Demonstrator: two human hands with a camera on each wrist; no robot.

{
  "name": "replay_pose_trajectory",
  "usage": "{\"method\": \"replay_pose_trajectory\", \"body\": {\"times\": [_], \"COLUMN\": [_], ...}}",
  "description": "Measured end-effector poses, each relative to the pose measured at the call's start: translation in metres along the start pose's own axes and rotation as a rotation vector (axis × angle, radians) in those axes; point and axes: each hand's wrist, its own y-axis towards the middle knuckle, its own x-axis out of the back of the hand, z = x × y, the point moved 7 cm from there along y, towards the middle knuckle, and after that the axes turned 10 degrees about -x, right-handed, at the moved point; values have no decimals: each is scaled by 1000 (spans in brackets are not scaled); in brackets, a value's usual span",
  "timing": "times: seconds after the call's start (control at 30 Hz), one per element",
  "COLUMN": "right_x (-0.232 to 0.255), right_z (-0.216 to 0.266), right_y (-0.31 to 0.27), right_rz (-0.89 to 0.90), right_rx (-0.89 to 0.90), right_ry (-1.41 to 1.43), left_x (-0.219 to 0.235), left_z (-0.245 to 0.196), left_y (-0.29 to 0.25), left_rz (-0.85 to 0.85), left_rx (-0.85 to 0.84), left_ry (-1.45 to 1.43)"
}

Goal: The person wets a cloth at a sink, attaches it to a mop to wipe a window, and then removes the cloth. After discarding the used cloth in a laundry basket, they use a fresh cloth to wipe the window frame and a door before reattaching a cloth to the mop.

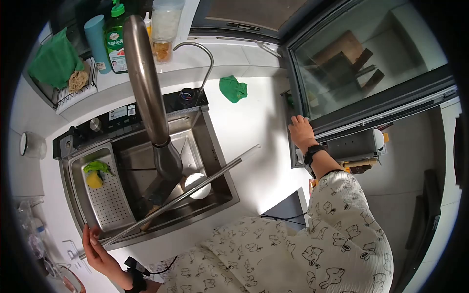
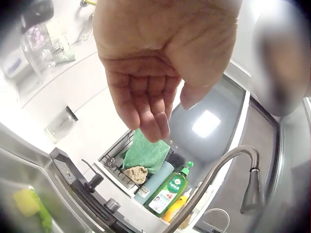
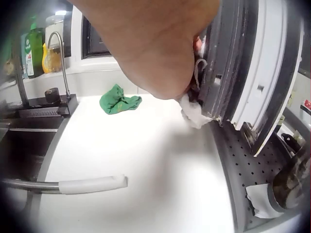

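At the window's inner corner, my right hand (image 1: 301, 132) grips the edge of the open dark window frame (image 1: 332, 124). In the right wrist view its fingers are mostly hidden, and a crumpled white scrap (image 3: 194, 114) shows beside them at the frame. My left hand (image 1: 100, 251) is raised near the sink's front left corner, fingers loosely bent, with nothing in the palm. A long metal rod (image 1: 195, 188) with a white sleeve (image 3: 92, 184) lies slantwise across the sink, its lower end near the left hand.
The sink (image 1: 215, 161) has a tall tap (image 1: 146, 83), a perforated tray (image 1: 110, 205) with a yellow sponge (image 1: 94, 179), and a white bowl (image 1: 199, 186). A green cloth (image 1: 233, 89) lies on the counter. Bottles, including green dish soap (image 1: 116, 41), line the ledge.
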Motion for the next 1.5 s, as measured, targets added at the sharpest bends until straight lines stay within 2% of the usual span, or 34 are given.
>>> {"method": "replay_pose_trajectory", "body": {"times": [0.07,0.2,0.23,0.3,0.37,0.4,0.43,0.5,0.53,0.57,0.63,0.67,0.7,0.8,0.83,0.9,1.0,1.1,1.27,1.33,1.5], "right_x": [6,14,16,30,53,69,80,106,122,144,188,212,238,302,324,377,429,424,346,313,221], "right_z": [-5,-12,-17,-39,-57,-67,-78,-103,-120,-135,-173,-192,-209,-281,-312,-349,-394,-394,-345,-298,-198], "right_y": [-4,-6,-5,-3,-10,-14,-17,-27,-33,-39,-54,-63,-73,-90,-95,-116,-130,-121,-83,-80,-63], "right_rz": [-112,-111,-226,-230,-271,-264,-256,-318,-345,-376,-450,-556,-650,-628,-662,-790,-808,-825,-717,-753,-654], "right_rx": [-2,-13,-48,-75,-87,-113,-139,-158,-194,-227,-283,-313,-327,-546,-611,-642,-715,-742,-629,-546,-394], "right_ry": [42,32,22,17,-15,-43,-69,-91,-141,-191,-249,-263,-348,-617,-672,-734,-604,-574,-596,-471,-227], "left_x": [-4,-16,-22,-26,-31,-34,-34,-41,-43,-47,-47,-48,-49,-48,-48,-55,-62,-66,-58,-46,-28], "left_z": [0,-3,-5,3,7,16,19,20,27,5,-49,-51,-48,-47,-33,24,28,17,11,24,38], "left_y": [-1,1,3,7,13,16,17,25,24,28,36,38,39,40,37,30,28,26,28,27,23], "left_rz": [1,26,28,50,68,39,90,104,87,84,31,-6,-4,-42,-44,68,104,130,151,30,-1], "left_rx": [10,-10,-37,4,-48,18,18,-37,47,49,-223,-260,-256,-296,-291,-30,-24,-84,-39,29,67], "left_ry": [12,-17,-52,-46,-74,-122,-81,-95,-84,-106,36,-5,-16,-40,-46,-31,-45,-70,-15,-51,-51]}}
